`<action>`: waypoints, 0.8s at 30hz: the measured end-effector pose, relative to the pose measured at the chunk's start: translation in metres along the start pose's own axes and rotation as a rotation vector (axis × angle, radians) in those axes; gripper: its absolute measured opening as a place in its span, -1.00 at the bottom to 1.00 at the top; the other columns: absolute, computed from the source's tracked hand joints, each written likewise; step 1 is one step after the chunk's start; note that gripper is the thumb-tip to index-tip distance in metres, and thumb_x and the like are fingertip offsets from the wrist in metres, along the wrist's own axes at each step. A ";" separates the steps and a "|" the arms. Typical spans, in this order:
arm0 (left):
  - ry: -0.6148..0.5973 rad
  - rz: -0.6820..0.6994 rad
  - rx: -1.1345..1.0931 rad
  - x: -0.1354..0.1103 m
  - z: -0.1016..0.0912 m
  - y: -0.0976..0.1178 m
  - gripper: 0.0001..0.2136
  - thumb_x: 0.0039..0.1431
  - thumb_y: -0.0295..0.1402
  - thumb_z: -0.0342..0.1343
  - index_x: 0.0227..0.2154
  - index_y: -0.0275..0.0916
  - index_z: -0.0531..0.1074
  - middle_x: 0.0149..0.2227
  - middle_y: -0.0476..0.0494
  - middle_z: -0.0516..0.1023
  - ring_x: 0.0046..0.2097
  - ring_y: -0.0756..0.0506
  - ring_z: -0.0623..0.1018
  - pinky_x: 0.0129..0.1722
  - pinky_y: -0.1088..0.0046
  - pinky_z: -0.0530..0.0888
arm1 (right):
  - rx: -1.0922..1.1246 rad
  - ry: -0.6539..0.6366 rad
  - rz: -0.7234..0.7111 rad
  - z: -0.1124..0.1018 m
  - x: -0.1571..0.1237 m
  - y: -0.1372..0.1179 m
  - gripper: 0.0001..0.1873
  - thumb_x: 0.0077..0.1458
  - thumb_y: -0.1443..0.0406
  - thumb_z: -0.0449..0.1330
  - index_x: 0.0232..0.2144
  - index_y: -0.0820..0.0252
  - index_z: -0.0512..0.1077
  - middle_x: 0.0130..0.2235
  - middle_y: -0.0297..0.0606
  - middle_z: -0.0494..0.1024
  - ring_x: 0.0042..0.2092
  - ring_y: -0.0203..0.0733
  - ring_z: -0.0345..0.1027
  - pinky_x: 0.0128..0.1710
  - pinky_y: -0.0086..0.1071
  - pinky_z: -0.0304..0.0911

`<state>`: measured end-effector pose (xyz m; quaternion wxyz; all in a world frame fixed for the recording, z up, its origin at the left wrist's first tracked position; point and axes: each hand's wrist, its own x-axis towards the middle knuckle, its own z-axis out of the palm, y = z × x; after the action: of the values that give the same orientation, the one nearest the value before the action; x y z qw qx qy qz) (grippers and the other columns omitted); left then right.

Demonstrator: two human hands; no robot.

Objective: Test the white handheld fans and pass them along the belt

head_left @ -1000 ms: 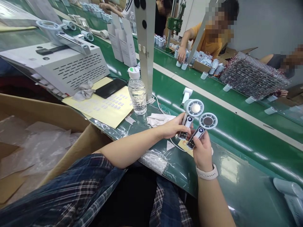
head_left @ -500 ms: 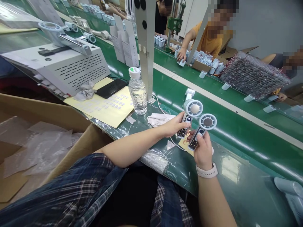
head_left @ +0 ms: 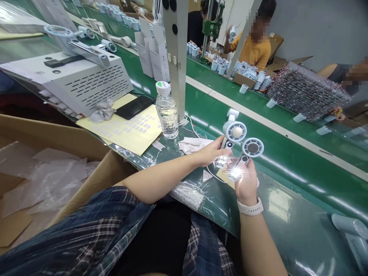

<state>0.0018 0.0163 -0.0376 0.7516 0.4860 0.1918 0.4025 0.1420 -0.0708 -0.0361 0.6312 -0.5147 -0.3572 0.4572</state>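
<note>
Left fan (head_left: 236, 131), right fan (head_left: 253, 148): markings
Our left fingers (head_left: 225, 151) and right fingers (head_left: 251, 165) grip one each; the left display (head_left: 229, 145) bears a white symbol, illegible.

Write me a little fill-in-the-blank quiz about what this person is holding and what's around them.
1. The left hand and right hand each grip a handheld fan; a pale wristband circles the ____ wrist.
2. The glare on the fans' handles is coloured ____.
3. The clear bottle has a white cap with a patch of ____ on top.
4. Small white pieces lie on a sheet coloured ____.

Missing words: right; white; green; yellow.
</note>
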 end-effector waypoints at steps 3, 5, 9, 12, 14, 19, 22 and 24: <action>-0.013 0.002 -0.029 0.001 -0.002 -0.003 -0.56 0.05 -0.25 0.32 -0.08 -0.23 0.28 -0.24 -0.10 0.46 -0.20 -0.11 0.50 -0.15 0.28 0.42 | -0.007 0.000 -0.015 -0.001 0.001 0.001 -0.70 0.10 0.14 0.28 -0.12 0.05 0.41 -0.07 -0.21 0.56 0.00 -0.01 0.46 -0.02 -0.05 0.40; -0.005 0.007 -0.030 0.002 -0.003 -0.005 -0.56 0.05 -0.26 0.32 -0.06 -0.23 0.29 -0.23 -0.11 0.46 -0.17 -0.13 0.52 -0.11 0.25 0.43 | -0.020 -0.008 -0.032 -0.002 0.001 0.002 -0.70 0.11 0.13 0.27 -0.10 0.04 0.41 -0.08 -0.21 0.57 -0.01 -0.01 0.46 -0.03 -0.05 0.40; 0.038 -0.003 -0.016 0.003 -0.004 -0.006 -0.58 0.06 -0.28 0.31 -0.07 -0.23 0.28 -0.25 -0.10 0.47 -0.19 -0.13 0.52 -0.12 0.25 0.42 | -0.002 -0.001 -0.013 -0.001 0.001 0.002 -0.69 0.10 0.14 0.27 -0.10 0.04 0.41 -0.08 -0.21 0.57 -0.03 -0.01 0.47 -0.04 -0.06 0.41; 0.007 -0.012 -0.048 0.002 -0.003 -0.004 -0.55 0.01 -0.32 0.32 -0.09 -0.23 0.26 -0.25 -0.09 0.46 -0.23 -0.10 0.51 -0.15 0.27 0.41 | -0.001 0.022 -0.009 0.000 0.001 0.001 -0.69 0.09 0.15 0.28 -0.11 0.06 0.42 -0.11 -0.22 0.57 -0.04 -0.02 0.47 -0.04 -0.06 0.41; -0.027 -0.015 -0.047 0.000 -0.002 0.000 -0.52 -0.06 -0.38 0.33 -0.10 -0.22 0.23 -0.23 -0.08 0.45 -0.26 -0.07 0.50 -0.18 0.29 0.41 | 0.004 0.034 -0.002 0.001 0.002 0.001 -0.69 0.09 0.14 0.28 -0.12 0.07 0.42 -0.12 -0.23 0.57 -0.05 -0.04 0.47 -0.03 -0.07 0.40; -0.022 -0.009 0.055 -0.003 0.000 0.006 -0.53 -0.06 -0.41 0.31 -0.13 -0.23 0.19 -0.22 -0.09 0.44 -0.29 -0.04 0.51 -0.21 0.32 0.42 | 0.038 0.019 0.015 -0.001 0.002 0.001 -0.72 0.05 0.13 0.30 -0.21 0.07 0.40 -0.27 -0.33 0.57 -0.29 -0.15 0.48 -0.15 -0.11 0.43; -0.038 -0.013 0.072 -0.004 0.000 0.007 -0.57 -0.01 -0.37 0.28 -0.15 -0.23 0.17 -0.19 -0.11 0.44 -0.29 -0.04 0.52 -0.22 0.32 0.42 | 0.044 0.000 0.017 -0.001 0.001 0.001 -0.73 0.04 0.12 0.30 -0.26 0.06 0.38 -0.34 -0.37 0.57 -0.42 -0.21 0.43 -0.28 -0.16 0.44; -0.025 -0.002 0.118 -0.004 0.000 0.007 -0.56 -0.01 -0.37 0.28 -0.13 -0.23 0.17 -0.18 -0.12 0.45 -0.28 -0.04 0.52 -0.19 0.31 0.42 | 0.044 0.007 0.025 -0.002 0.001 0.002 -0.72 0.03 0.12 0.30 -0.25 0.07 0.38 -0.33 -0.36 0.58 -0.44 -0.22 0.43 -0.31 -0.19 0.43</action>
<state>-0.0035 0.0146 -0.0323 0.7244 0.5344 0.2062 0.3835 0.1434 -0.0702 -0.0380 0.6378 -0.5067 -0.3383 0.4711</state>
